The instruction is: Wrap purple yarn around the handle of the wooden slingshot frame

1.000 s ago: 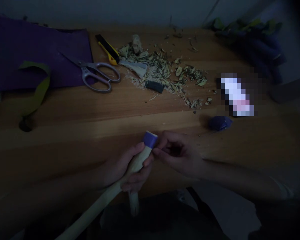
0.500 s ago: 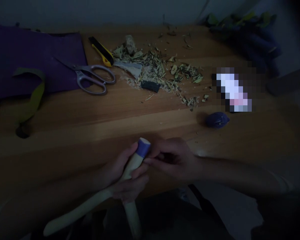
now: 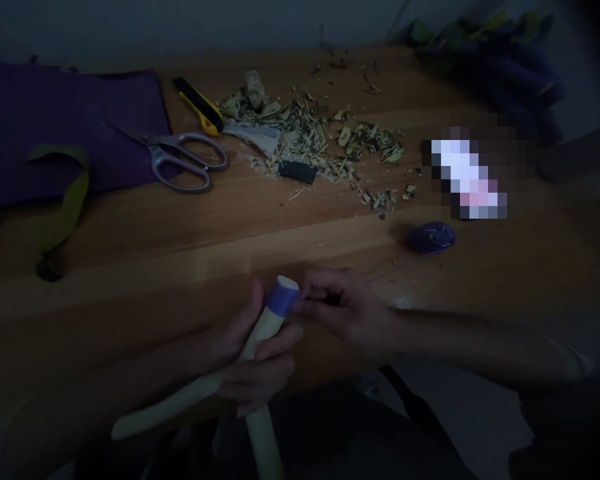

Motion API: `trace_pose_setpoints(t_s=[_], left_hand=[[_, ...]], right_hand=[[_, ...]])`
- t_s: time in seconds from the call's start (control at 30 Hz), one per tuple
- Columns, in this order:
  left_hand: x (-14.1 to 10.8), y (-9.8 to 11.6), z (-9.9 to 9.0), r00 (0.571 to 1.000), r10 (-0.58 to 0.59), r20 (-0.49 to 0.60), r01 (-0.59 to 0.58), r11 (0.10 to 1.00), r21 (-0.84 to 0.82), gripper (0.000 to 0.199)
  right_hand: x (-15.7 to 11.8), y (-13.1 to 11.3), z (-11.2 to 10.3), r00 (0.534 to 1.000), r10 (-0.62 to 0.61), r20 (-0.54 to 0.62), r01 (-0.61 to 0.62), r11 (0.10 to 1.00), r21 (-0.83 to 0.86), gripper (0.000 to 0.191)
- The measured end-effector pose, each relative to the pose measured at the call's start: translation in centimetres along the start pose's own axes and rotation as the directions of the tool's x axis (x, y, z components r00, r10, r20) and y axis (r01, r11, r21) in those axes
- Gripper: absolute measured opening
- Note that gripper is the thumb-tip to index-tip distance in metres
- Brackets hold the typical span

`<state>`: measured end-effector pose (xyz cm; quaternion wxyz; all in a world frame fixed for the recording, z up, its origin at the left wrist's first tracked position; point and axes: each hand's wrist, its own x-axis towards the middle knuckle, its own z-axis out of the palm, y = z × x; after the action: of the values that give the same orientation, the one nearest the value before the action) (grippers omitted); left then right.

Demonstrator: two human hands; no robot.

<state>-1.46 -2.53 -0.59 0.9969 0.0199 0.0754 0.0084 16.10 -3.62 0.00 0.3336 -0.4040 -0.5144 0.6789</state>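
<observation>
Fingers of the left hand curled round a pale forked wooden stick, near centre; the right hand pinched shut beside its smooth purple band, any hold too dark to see. One prong was cut off.

Dim light falls across a wooden table against a plain wall.

The left hand gripped a peeled forked stick with a purple band around its upper end; the right hand pinched just beside it. Scissors lay partly on a purple sheet, near a utility knife.
</observation>
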Motion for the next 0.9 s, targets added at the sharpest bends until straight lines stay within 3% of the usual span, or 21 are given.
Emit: trace_pose_setpoints(t_s=[0.1,0.27,0.4,0.5,0.63,0.7,0.9], left_hand=[[-0.2,0.1,0.1,0.998,-0.017,-0.059,0.021,0.997,0.071,0.058],[-0.8,1.1,0.9,0.969,-0.146,-0.198,0.193,0.950,0.244,0.046],[-1.2,1.9,1.6,0.914,-0.308,-0.263,0.388,0.851,0.353,0.036],[-1.1,1.8,1.9,0.851,-0.401,-0.340,0.515,0.764,0.389,0.036],[-0.8,0.9,2.2,0.737,-0.364,-0.569,0.638,0.653,0.409,0.030],[-0.7,0.7,2.2,0.697,-0.351,-0.625,0.675,0.616,0.407,0.025],[-0.6,1.0,2.3,0.694,-0.224,-0.685,0.664,0.566,0.488,0.025]], right_hand=[[0.2,-0.2,-0.3,0.999,0.027,0.036,-0.028,0.999,0.026,0.022],[0.8,-0.5,-1.3,0.990,0.020,0.137,-0.020,1.000,0.000,0.011],[1.1,-0.6,-2.0,0.976,0.050,0.210,-0.029,0.994,-0.104,0.009],[1.1,-0.9,-2.0,0.940,0.116,0.321,-0.060,0.982,-0.178,0.007],[1.0,-1.2,-1.7,0.885,0.260,0.387,-0.150,0.945,-0.291,0.007],[0.9,-1.4,-1.5,0.873,0.315,0.373,-0.190,0.922,-0.336,0.008],[0.2,-1.3,-1.4,0.899,0.333,0.285,-0.205,0.895,-0.397,0.012]])
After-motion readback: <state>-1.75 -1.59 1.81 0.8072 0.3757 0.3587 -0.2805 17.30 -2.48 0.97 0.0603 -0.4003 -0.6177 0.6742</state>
